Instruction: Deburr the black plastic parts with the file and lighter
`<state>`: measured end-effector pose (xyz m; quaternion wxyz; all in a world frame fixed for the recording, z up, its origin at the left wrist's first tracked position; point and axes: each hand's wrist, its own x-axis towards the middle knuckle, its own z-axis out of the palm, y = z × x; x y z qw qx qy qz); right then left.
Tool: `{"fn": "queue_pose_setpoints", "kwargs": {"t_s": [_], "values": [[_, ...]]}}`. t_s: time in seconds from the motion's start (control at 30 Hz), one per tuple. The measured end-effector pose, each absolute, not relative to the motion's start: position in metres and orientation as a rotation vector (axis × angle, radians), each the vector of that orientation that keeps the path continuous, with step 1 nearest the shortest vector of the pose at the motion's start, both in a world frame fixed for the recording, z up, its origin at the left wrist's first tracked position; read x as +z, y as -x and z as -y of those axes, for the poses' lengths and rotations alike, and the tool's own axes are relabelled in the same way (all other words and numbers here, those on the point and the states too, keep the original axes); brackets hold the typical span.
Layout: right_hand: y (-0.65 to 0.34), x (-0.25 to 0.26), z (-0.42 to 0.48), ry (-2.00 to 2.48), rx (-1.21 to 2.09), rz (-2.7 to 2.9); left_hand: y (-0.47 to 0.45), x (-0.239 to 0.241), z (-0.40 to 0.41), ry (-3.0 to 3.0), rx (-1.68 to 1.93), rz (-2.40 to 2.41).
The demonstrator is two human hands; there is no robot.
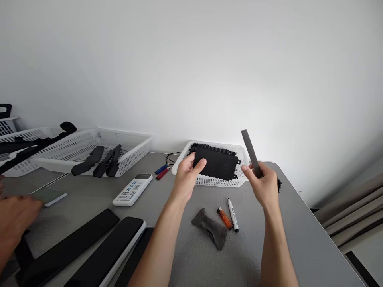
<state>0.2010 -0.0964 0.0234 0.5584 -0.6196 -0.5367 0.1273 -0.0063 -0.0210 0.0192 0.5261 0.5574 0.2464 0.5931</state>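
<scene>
My left hand (187, 175) grips the left edge of a flat black plastic panel (218, 163), holding it over a small white basket (215, 181) at the back of the grey table. A thin dark grey strip (250, 151) stands tilted upward in my right hand (263, 185), which is closed around its lower end, just right of the basket. A small black piece shows behind that hand; I cannot make it out.
On the table lie a grey cloth (211, 228), an orange lighter (224, 217), a white marker (232, 214), a white remote (132, 189), blue and red lighters (162, 170). Large white baskets with black parts (98, 159) stand left. Another person's hand (14, 217) is at far left.
</scene>
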Motion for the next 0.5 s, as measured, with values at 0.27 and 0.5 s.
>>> {"fn": "queue_pose_setpoints", "kwargs": {"t_s": [0.27,0.5], "values": [[-0.190,0.020,0.091,1.406,0.405,1.328,-0.007,0.016,0.030,-1.392,1.395,-0.775],[-0.183,0.026,0.097,1.413,0.391,1.410,-0.002,0.015,0.024,-1.629,1.580,-0.798]]}}
